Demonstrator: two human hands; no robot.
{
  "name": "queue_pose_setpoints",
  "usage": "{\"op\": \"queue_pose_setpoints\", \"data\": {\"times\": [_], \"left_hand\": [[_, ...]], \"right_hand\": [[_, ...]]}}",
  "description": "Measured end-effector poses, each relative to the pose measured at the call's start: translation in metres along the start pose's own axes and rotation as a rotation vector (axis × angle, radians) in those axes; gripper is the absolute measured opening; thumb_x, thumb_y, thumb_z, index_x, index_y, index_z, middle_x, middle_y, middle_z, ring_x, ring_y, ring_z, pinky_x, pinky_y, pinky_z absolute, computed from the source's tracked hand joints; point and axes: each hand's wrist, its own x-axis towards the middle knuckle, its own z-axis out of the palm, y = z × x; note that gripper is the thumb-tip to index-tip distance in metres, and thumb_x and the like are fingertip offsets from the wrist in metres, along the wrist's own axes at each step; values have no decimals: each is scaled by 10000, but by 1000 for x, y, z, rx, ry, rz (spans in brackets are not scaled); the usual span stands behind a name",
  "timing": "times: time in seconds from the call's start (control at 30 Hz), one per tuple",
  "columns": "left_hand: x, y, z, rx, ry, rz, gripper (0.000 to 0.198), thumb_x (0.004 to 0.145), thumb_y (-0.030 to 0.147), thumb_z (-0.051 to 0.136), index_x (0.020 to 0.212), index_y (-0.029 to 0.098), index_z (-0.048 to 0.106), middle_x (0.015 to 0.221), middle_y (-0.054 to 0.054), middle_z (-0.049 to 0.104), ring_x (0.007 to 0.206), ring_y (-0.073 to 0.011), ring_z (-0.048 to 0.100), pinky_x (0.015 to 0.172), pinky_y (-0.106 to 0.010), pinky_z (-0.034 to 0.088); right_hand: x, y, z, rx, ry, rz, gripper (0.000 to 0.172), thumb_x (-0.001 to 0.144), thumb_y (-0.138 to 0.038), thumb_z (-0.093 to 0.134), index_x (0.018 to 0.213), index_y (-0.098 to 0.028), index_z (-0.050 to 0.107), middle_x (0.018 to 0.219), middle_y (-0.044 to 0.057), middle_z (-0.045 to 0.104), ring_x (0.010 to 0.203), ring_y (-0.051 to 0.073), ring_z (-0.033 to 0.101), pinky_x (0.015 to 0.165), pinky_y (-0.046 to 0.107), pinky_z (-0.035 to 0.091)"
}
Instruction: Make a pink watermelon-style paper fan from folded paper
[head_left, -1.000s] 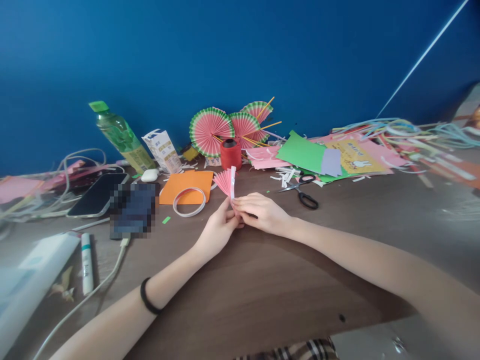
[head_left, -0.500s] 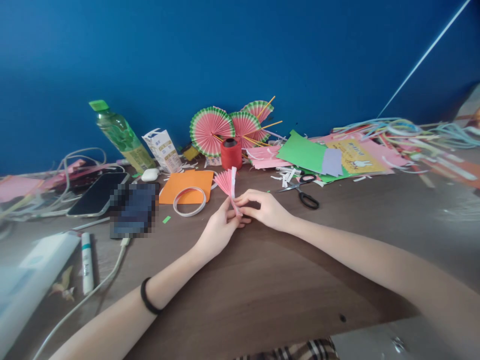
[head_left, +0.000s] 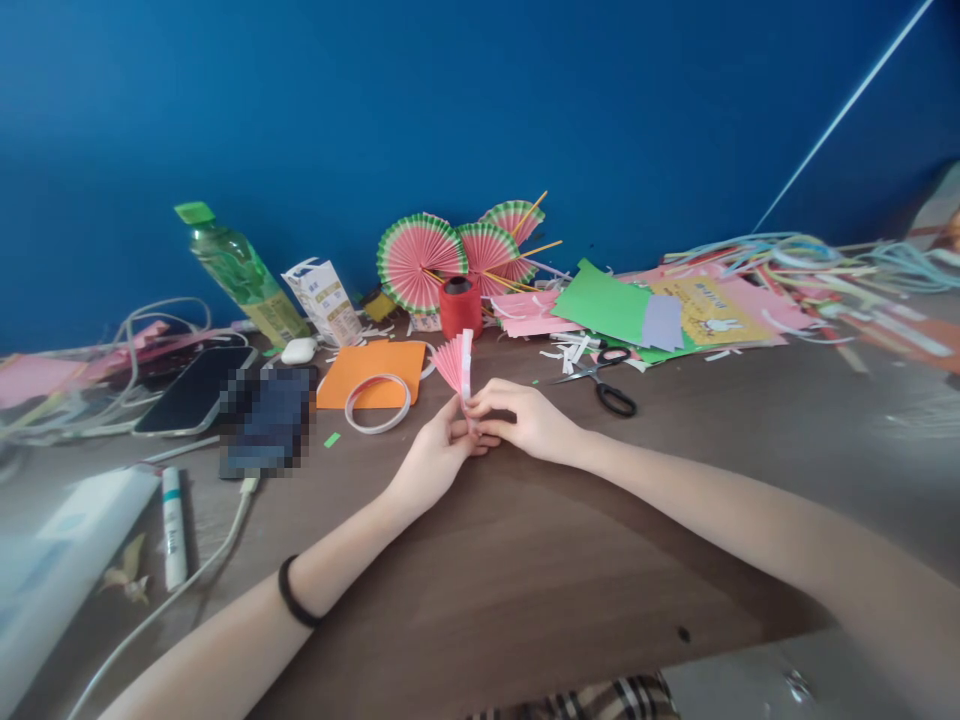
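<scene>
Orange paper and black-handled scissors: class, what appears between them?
In the head view, the pink pleated paper, held in the left hand and right hand, shows between them.

Illumination: moderate and diffuse. The blue wall (head_left: 315, 120) darkens toward the upper right corner. A soft shadow falls on the desk (head_left: 480, 590) below the right forearm (head_left: 697, 495), lower right; pale glare marks the right edge. Pleated pink paper (head_left: 451, 364) at frame centre is moderately sharp. White packet (head_left: 79, 545), lower left, is blurred and stretched by edge distortion. Pixelation masks the cabled smartphone (head_left: 271, 425), centre left
</scene>
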Motion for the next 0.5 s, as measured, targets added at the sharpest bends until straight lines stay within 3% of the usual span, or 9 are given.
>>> {"op": "queue_pose_setpoints", "data": {"times": [0.23, 0.5], "left_hand": [[2, -4, -4, -80, 2, 0, 477, 737, 177, 621, 1178, 134, 444, 803, -40, 691, 783, -155, 666, 747, -268, 507], [0, 0, 2, -45, 52, -4, 448, 708, 109, 601, 1136, 125, 471, 778, -29, 696, 769, -146, 664, 748, -261, 507]], "right_hand": [[-1, 0, -4, -45, -51, -38, 146, 815, -159, 560, 921, -164, 661, 992, 75, 633, 934, 157, 604, 847, 326, 480], [-2, -4, 0, -192, -13, -114, 154, 827, -158, 540, 893, -143, 678, 973, 86, 656, 892, 165, 620, 806, 319, 495]]}}
